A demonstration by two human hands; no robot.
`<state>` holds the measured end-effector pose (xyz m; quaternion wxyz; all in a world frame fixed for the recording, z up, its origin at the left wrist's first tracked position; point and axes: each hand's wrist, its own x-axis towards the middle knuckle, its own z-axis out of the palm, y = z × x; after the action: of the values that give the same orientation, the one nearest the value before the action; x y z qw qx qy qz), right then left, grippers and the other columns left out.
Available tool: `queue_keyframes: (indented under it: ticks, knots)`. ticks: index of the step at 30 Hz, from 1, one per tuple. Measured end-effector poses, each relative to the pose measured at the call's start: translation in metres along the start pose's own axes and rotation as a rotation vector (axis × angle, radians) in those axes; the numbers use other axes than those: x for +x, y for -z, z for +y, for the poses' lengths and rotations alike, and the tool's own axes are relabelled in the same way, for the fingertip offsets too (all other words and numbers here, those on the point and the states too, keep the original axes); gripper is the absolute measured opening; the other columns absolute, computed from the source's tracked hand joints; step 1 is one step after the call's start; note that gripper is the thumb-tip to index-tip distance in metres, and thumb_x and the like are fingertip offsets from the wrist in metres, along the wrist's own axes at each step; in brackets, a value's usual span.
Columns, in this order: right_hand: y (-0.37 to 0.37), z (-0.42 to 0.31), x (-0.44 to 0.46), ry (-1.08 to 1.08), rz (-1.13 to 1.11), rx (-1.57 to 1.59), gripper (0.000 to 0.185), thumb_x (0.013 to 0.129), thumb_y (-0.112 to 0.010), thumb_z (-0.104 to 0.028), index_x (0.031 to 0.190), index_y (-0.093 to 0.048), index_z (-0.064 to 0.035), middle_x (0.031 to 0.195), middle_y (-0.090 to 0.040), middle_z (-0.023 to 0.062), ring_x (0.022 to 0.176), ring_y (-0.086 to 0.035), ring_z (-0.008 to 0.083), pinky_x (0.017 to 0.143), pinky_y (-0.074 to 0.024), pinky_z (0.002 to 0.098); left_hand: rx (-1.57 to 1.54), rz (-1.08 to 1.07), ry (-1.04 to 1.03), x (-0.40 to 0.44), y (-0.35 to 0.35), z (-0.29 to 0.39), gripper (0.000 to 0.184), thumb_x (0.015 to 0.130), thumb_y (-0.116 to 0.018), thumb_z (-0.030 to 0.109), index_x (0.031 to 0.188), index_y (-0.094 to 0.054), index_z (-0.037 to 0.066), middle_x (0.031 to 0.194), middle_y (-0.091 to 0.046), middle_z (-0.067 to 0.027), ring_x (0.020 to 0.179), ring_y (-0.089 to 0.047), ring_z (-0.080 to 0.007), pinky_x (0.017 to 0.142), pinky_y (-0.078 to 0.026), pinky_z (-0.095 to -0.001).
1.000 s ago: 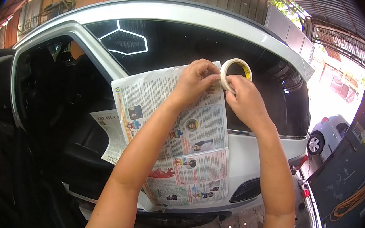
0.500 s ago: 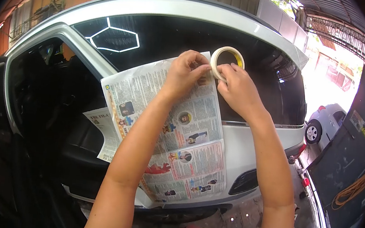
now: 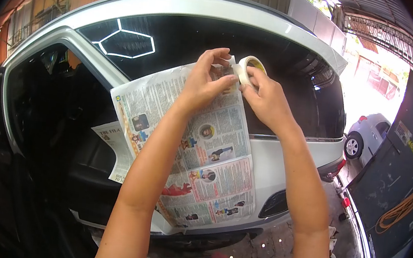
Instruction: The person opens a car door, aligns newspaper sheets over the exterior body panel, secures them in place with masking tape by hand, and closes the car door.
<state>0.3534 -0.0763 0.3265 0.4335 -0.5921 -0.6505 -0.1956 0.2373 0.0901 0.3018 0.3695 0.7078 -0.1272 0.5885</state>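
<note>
A sheet of newspaper [image 3: 216, 135] hangs against the white car's side, over part of the dark rear side window [image 3: 291, 92] and the panel below. My right hand [image 3: 269, 103] grips a roll of masking tape [image 3: 242, 72] at the sheet's upper right corner, its fingers through the ring. At the same corner is my left hand [image 3: 204, 81], thumb and fingers apart, the thumb close to the tape's edge. Whether the thumb touches the paper or the tape I cannot tell.
To the left, the car's doorway [image 3: 57, 113] stands open onto a black seat, with another piece of newspaper [image 3: 113, 149] at its edge. A dark panel [image 3: 388, 168] with a coiled orange cord [image 3: 399, 212] is at right. Behind is a silver car [image 3: 369, 133].
My left thumb and fingers, closer together before, have spread apart. The tape roll has turned in my right hand, so its ring looks narrower. The view has shifted slightly.
</note>
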Motion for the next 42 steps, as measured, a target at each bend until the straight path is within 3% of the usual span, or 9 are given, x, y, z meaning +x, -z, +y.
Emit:
queue_keyframes:
  ticks: [5,9,13,14,16,33,36,39,42]
  knots:
    - [-0.018,-0.004,-0.016,0.054,0.054,0.012,0.049,0.094,-0.062,-0.012,0.139,-0.052,0.0035,0.102,-0.069,0.0321,0.095,-0.069,0.0473,0.084,-0.0549,0.0492,0.038,-0.029,-0.081,0.005,0.002,-0.013,0.012,0.092,-0.076,0.008,0.1,-0.069,0.003,0.112,-0.061,-0.0041,0.098,-0.06,-0.0144,0.084,-0.051,-0.0293]
    - [-0.033,-0.038,-0.064,0.346,0.192,-0.161,0.058,0.092,-0.067,-0.012,0.146,-0.049,-0.0006,0.113,-0.063,0.0263,0.089,-0.068,0.0478,0.083,-0.0555,0.0513,0.265,0.01,-0.075,0.007,-0.002,-0.012,0.01,0.093,-0.075,0.007,0.098,-0.067,0.002,0.1,-0.062,-0.0053,0.089,-0.061,-0.0152,0.079,-0.05,-0.0288]
    - [-0.028,-0.056,-0.095,-0.028,0.152,-0.084,0.049,0.096,-0.063,-0.012,0.144,-0.054,-0.0019,0.111,-0.058,0.0232,0.088,-0.069,0.0461,0.081,-0.0559,0.0519,0.836,0.014,-0.222,0.012,-0.018,-0.005,0.012,0.099,-0.067,0.019,0.101,-0.067,0.007,0.095,-0.068,-0.009,0.089,-0.069,-0.0292,0.078,-0.054,-0.0411]
    - [-0.024,-0.046,-0.091,-0.111,0.11,-0.151,0.047,0.097,-0.061,-0.012,0.143,-0.055,-0.002,0.11,-0.059,0.0233,0.088,-0.069,0.0455,0.081,-0.0561,0.0518,0.833,0.029,-0.183,0.017,-0.019,-0.002,0.017,0.102,-0.061,0.026,0.101,-0.068,0.01,0.096,-0.072,-0.0083,0.092,-0.07,-0.0327,0.08,-0.054,-0.046]
    - [-0.015,-0.033,-0.081,-0.235,0.036,-0.281,0.039,0.102,-0.054,-0.015,0.139,-0.061,-0.0032,0.107,-0.06,0.0239,0.089,-0.07,0.0447,0.082,-0.0569,0.0512,0.912,0.0,-0.116,0.028,-0.022,0.004,0.017,0.102,-0.061,0.027,0.103,-0.068,0.011,0.096,-0.073,-0.0085,0.089,-0.072,-0.0322,0.078,-0.055,-0.0449]
    - [-0.016,-0.016,-0.034,-0.338,-0.312,-0.529,0.045,0.096,-0.05,-0.008,0.138,-0.064,-0.0024,0.105,-0.072,0.0282,0.1,-0.073,0.0416,0.09,-0.0577,0.049,1.094,0.074,-0.12,0.032,-0.03,-0.007,0.017,0.098,-0.067,0.03,0.105,-0.068,0.014,0.092,-0.072,-0.004,0.082,-0.073,-0.0298,0.073,-0.056,-0.0426]
    - [-0.016,-0.018,-0.032,-0.355,-0.327,-0.533,0.044,0.095,-0.05,-0.008,0.136,-0.065,-0.003,0.102,-0.074,0.0281,0.1,-0.073,0.0413,0.09,-0.058,0.0491,1.005,0.191,-0.003,0.034,-0.032,-0.005,0.028,0.093,-0.073,0.032,0.11,-0.064,0.01,0.095,-0.073,-0.0061,0.082,-0.073,-0.0308,0.072,-0.057,-0.0423]
    - [-0.014,-0.018,-0.034,-0.364,-0.308,-0.483,0.046,0.095,-0.05,-0.012,0.138,-0.063,-0.0037,0.106,-0.072,0.0285,0.102,-0.071,0.0426,0.093,-0.0554,0.0506,0.907,0.105,0.026,0.024,-0.035,-0.005,0.049,0.087,-0.079,0.036,0.124,-0.06,0.01,0.116,-0.069,-0.0108,0.102,-0.07,-0.0335,0.087,-0.055,-0.0445]
    - [-0.016,-0.007,-0.041,-0.326,-0.274,-0.473,0.048,0.096,-0.052,-0.014,0.143,-0.059,-0.0043,0.106,-0.073,0.027,0.095,-0.072,0.0391,0.089,-0.0558,0.0476,1.03,0.075,-0.3,-0.019,-0.038,-0.017,0.067,0.083,-0.083,0.039,0.137,-0.056,0.01,0.138,-0.057,-0.0143,0.125,-0.057,-0.0377,0.104,-0.046,-0.0496]
